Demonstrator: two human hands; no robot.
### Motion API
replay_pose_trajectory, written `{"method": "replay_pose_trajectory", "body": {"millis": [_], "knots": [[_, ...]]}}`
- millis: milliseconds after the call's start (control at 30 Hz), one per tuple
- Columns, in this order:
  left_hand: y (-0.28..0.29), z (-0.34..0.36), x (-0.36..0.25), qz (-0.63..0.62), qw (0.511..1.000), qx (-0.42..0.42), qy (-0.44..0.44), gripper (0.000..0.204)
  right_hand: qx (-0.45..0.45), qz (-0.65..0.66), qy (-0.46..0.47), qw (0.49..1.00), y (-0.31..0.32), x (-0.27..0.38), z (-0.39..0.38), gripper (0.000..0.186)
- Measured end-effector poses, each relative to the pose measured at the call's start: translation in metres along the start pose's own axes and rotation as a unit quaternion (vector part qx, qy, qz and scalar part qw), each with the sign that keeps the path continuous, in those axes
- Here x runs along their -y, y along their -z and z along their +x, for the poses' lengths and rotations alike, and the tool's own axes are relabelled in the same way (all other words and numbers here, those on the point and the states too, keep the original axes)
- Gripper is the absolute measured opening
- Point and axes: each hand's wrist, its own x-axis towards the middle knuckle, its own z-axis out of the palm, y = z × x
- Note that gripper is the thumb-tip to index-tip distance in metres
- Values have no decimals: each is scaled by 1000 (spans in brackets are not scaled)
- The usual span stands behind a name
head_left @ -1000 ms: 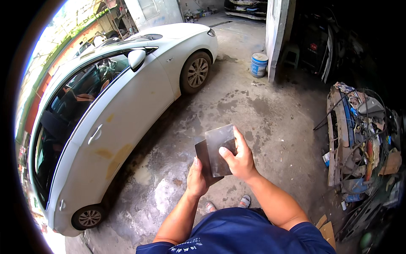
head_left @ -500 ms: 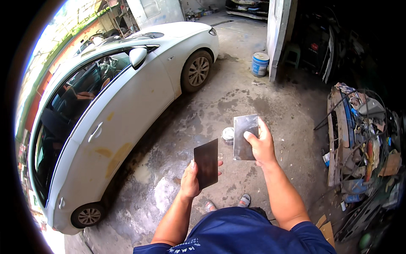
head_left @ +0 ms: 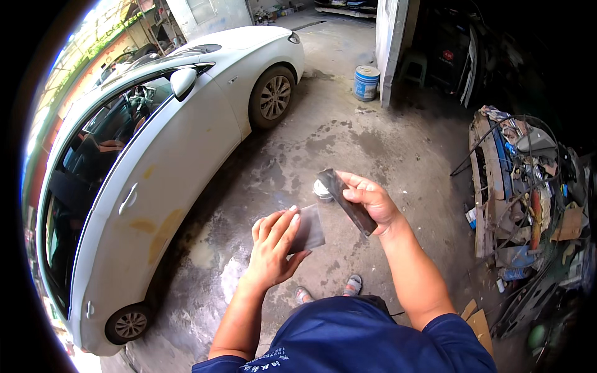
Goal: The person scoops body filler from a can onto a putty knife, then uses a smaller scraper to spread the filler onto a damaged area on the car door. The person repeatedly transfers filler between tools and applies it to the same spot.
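My left hand [head_left: 273, 242], turned back-up, grips a flat grey rectangular plate [head_left: 311, 230] with fingers along it; motion blurs the plate. To its right, my right hand [head_left: 373, 202] holds a second plate [head_left: 352, 208], dark and tilted, thumb on its face. The two plates are apart. A small round can [head_left: 322, 189] stands on the concrete floor [head_left: 348, 149] beyond the plates, partly hidden by the right one. At the left, a white car [head_left: 161, 149] has yellowish patches on its door.
A blue-and-white bucket [head_left: 367, 87] stands by a pale door panel [head_left: 388, 50]. At the right lies a cluttered heap [head_left: 522, 193] of parts, hoses and cardboard. My sandalled feet [head_left: 351, 286] show below, and a dim recess [head_left: 454, 56] holds dark panels and a stool.
The plates have gone from overlapping to separate. Since then my left hand has turned back-up with its plate, and my right hand has moved left and tilted its plate.
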Motion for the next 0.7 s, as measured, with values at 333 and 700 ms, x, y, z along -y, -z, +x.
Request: {"method": "replay_pose_trajectory", "body": {"millis": [333, 700], "knots": [[-5, -11, -4, -55, 998, 35, 19, 82, -7, 9, 10, 1000, -11, -30, -10, 64], [-67, -31, -3, -560, 596, -115, 563, 66, -181, -270, 213, 922, 2, -49, -24, 26]]}}
